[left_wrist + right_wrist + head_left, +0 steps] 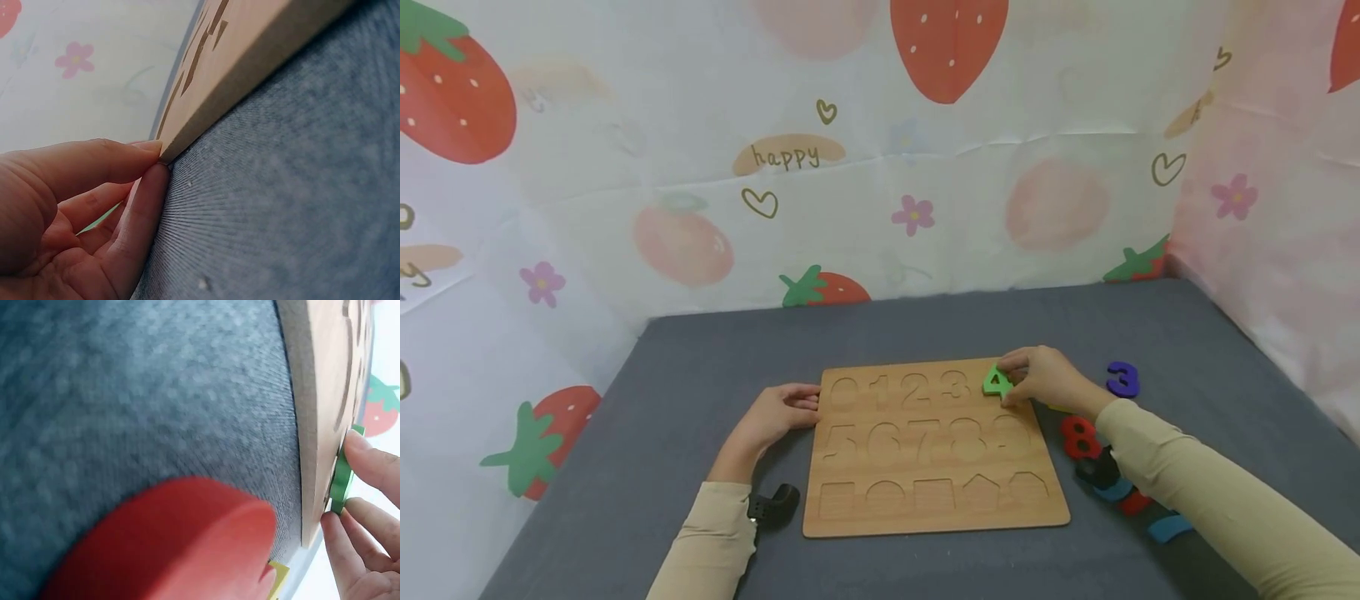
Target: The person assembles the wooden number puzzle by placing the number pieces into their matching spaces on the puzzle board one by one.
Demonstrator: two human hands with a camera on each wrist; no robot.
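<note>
A wooden puzzle board [936, 521] lies flat, with rows of recessed number outlines and a bottom row of shape outlines. My left hand [778, 415] is at its upper left edge; in the left wrist view the thumb and a finger [153, 190] pinch the board's edge. Over the upper right corner, my right hand [1047, 379] holds a green number 4 [996, 382] by its right side. The right wrist view shows this green piece [342, 478] close against the board's face, fingertips along it.
Right of the board lie a blue-purple number 3 [1123, 379], a red number 8 [1080, 437], and black, blue [1169, 527] and red pieces, partly under the right forearm. A dark grey cloth [737, 342] covers the table. Behind hangs a strawberry-printed curtain [865, 225].
</note>
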